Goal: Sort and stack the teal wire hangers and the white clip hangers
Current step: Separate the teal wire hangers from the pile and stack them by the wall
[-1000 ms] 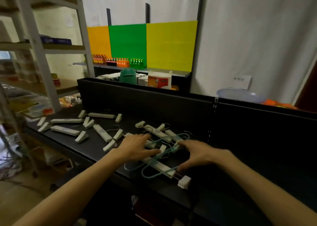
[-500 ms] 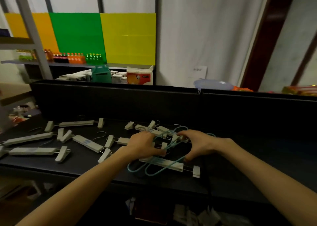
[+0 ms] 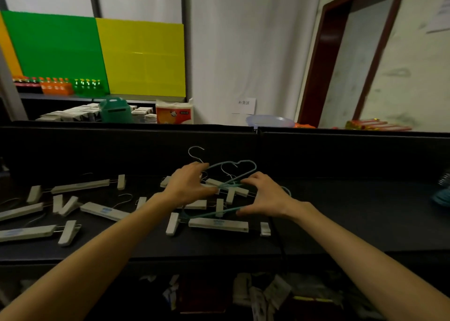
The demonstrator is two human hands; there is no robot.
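Teal wire hangers are raised off the black table at its middle, tilted up toward the back wall. My left hand grips them on the left side and my right hand pinches their right side and lower wire. Under and between my hands lie white clip hangers, one just in front of the hands. Several more white clip hangers are scattered over the left half of the table. How many teal hangers are held is unclear.
A black partition wall runs along the back of the table. Behind it stand a green container, boxes and a blue basin. A teal object sits at the far right edge. Clutter lies below the table front.
The camera has turned right. Both hands have lifted the teal wire hangers off the table, so their tops now tilt up toward the partition; the white clip hanger stays below.
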